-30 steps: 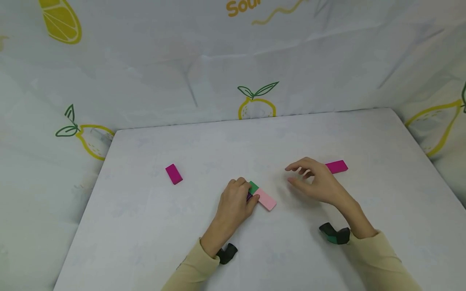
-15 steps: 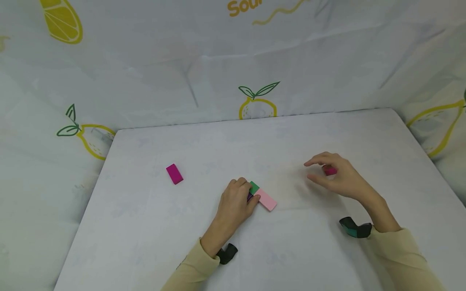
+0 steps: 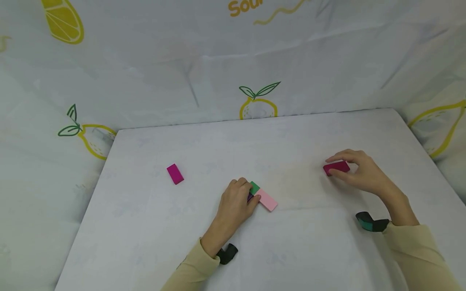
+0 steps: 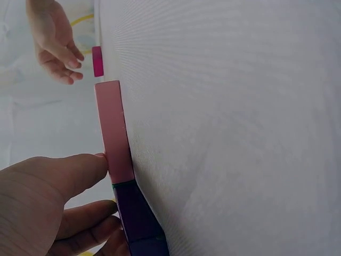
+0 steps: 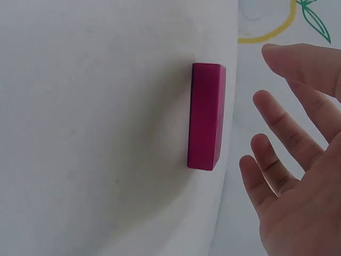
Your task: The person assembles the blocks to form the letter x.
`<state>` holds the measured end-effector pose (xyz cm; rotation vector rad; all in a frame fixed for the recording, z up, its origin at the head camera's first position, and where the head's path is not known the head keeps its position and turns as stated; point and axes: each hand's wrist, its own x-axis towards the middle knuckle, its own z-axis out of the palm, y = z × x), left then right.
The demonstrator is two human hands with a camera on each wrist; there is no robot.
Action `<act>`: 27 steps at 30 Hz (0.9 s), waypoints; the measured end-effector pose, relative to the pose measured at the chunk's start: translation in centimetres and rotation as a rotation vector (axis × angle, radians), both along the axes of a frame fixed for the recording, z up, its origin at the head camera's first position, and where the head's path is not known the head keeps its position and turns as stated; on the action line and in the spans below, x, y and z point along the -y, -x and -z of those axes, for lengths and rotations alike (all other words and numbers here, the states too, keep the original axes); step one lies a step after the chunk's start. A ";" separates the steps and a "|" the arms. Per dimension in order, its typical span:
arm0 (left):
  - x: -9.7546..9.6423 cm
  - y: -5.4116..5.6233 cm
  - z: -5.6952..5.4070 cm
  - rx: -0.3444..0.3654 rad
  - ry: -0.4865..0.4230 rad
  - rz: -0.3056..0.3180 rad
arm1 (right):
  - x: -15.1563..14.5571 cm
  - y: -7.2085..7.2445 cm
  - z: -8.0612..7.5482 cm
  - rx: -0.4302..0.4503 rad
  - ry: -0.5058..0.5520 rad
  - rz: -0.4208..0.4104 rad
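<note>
Near the table's middle, my left hand (image 3: 233, 204) holds a small row of joined blocks, with its thumb against the pink block (image 3: 267, 200). A green block (image 3: 254, 188) shows by its fingertips in the head view. The dark purple block (image 4: 137, 210) lies along its curled fingers in the left wrist view; the hand covers the far end of the row. On the right, my right hand (image 3: 364, 173) hovers over a magenta block (image 3: 335, 166), thumb and fingers spread to either side. A gap shows between this hand and the block in the right wrist view.
Another magenta block (image 3: 175, 174) lies on the left part of the white table (image 3: 145, 226). A pale cloth (image 3: 153, 81) printed with lemons hangs behind the table and at its sides.
My right hand has moved right, from the table's centre-right to over the magenta block there. My left hand and its blocks have stayed in place.
</note>
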<state>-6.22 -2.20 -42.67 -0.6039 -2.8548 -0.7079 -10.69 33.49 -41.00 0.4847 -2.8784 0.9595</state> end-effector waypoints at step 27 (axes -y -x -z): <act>0.0 0.0 0.0 0.016 0.002 -0.006 | -1.8 0.4 2.0 0.072 -0.028 -0.056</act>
